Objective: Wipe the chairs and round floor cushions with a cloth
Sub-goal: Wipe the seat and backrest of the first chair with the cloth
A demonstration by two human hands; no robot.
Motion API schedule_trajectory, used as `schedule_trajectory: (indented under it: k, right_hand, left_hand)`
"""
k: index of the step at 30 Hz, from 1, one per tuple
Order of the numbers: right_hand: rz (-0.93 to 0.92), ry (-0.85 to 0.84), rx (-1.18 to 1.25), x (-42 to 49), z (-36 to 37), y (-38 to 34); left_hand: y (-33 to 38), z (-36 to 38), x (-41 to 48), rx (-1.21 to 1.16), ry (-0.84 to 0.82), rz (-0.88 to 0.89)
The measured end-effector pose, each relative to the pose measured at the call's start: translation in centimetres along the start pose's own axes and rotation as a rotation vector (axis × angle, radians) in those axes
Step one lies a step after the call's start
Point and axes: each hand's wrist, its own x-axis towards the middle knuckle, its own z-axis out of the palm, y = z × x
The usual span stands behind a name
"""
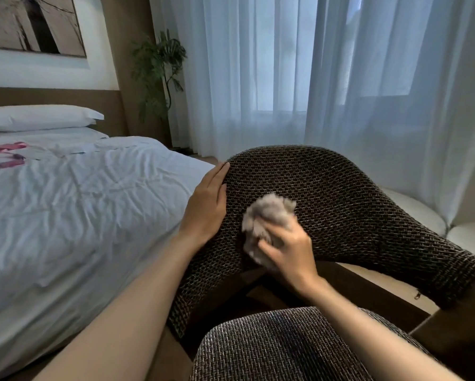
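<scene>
- A dark brown-and-cream woven fabric chair seat (285, 350) fills the bottom of the view, with both bare forearms reaching over it.
- The right hand (288, 257) curls its fingers round a crumpled, pale grey fluffy cloth (269, 215) and presses it against the middle of the chair's curved woven backrest (354, 204). The cloth is blurred.
- The left hand (206, 207) lies flat on the backrest's left edge, fingers straight and together, near the cloth but apart from it.
- Dark wooden frame rails (368, 292) show between seat and backrest.
- A bed with a rumpled white duvet (66, 215) stands just beside the chair at left. A purple flower print lies near its two stacked white pillows (38, 116).
- Two white round floor cushions (412, 213) sit side by side at right, behind the backrest.
- Farther back, sheer white curtains (285, 64) cover the window and a tall leafy green plant (159, 75) stands in the corner. A framed picture (33, 23) hangs above the headboard.
</scene>
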Motion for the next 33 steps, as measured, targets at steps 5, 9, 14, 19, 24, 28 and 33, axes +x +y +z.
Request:
schedule_trajectory:
  k: [5,9,14,19,24,28,33]
  right_hand:
    - [0.029,0.19,0.093,9.8,0.2,-5.1]
    - [0.093,0.234,0.166,8.3,3.4,-4.6]
    - [0.07,0.116,0.117,0.6,4.7,-1.0]
    - [0.125,-0.143,-0.03,-3.9,2.6,1.3]
    - [0.022,0.104,0.075,3.6,-0.6,-3.2]
    - [0.102,0.152,0.095,9.3,1.6,-5.9]
    - [0.111,0.204,0.195,4.9,4.9,-4.3]
  left_hand:
    - [-0.7,-0.1,0.4,-0.084,0.054,-0.094]
    - [-1.1,0.0,0.5,-0.113,0.074,-0.145]
    - [-1.4,0.0,0.5,-0.077,0.044,-0.135]
    - [-1.1,0.0,0.4,-0.098,0.019,-0.157]
    - [-1.4,-0.3,0.5,-0.176,0.033,-0.186]
    - [-1.8,-0.4,0.6,-0.275,0.051,-0.239]
    - [-2.2,-0.2,0.8,-0.316,0.047,-0.238]
